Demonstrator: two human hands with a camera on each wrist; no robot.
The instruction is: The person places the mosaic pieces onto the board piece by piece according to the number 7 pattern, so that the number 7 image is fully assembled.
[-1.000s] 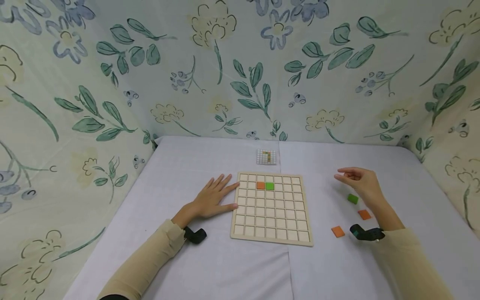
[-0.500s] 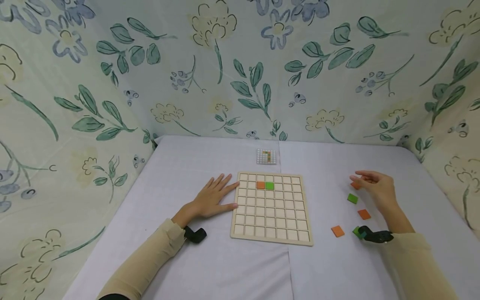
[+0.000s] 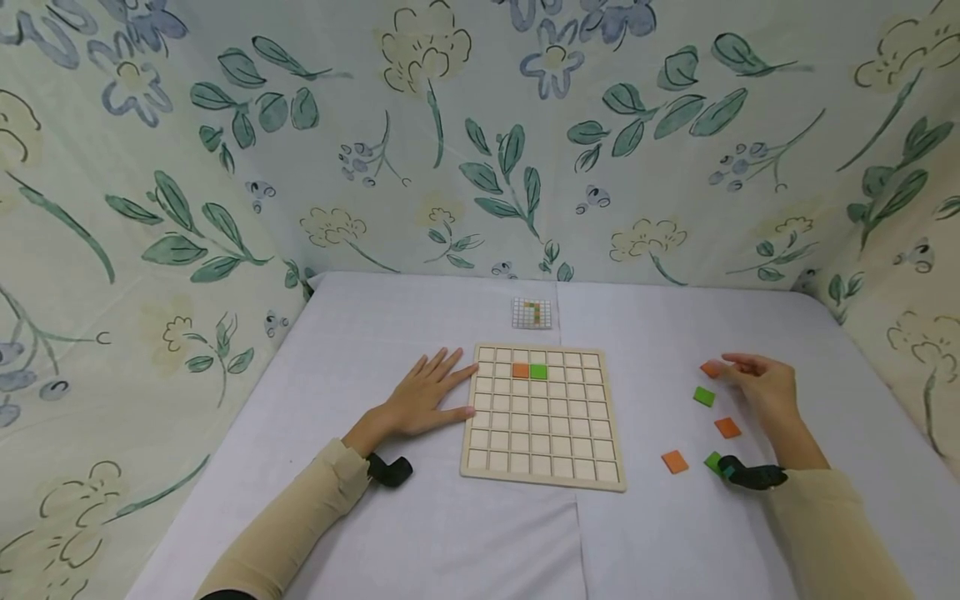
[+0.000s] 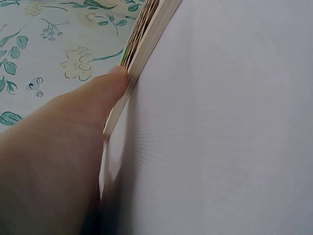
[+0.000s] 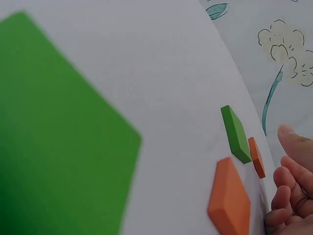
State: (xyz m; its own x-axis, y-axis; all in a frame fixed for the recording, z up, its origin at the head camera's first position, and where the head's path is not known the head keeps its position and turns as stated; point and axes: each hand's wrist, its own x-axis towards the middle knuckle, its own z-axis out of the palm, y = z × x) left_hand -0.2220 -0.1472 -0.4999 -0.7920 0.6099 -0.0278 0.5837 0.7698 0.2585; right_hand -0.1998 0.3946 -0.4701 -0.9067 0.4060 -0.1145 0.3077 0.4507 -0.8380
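Note:
My left hand (image 3: pixel 431 400) lies with fingers spread on the cloth, fingertips and thumb tip at the left edge of a wooden grid board (image 3: pixel 543 485). In the left wrist view the thumb (image 4: pixel 105 88) meets the board's rim. An orange square tile (image 3: pixel 521 371) and a green square tile (image 3: pixel 538 372) sit side by side in the board's upper part. On the right, my right hand (image 3: pixel 765 387) is low over the table, its thumb and index finger at the farthest loose orange tile (image 3: pixel 709 368). Thumb and fingers are apart in the right wrist view, beside that orange tile (image 5: pixel 257 157).
Nearer than the right fingertips lie a green tile (image 3: pixel 703 397), two orange tiles, one beside the forearm (image 3: pixel 727 428) and one nearer the board (image 3: pixel 675 462), and another green tile (image 3: pixel 713 462) partly behind the wrist camera. A small printed grid card (image 3: pixel 532 313) lies beyond the board.
My right hand has moved right and slightly nearer, uncovering the farthest orange tile and the green tile by the wrist. The left hand and the board stay put.

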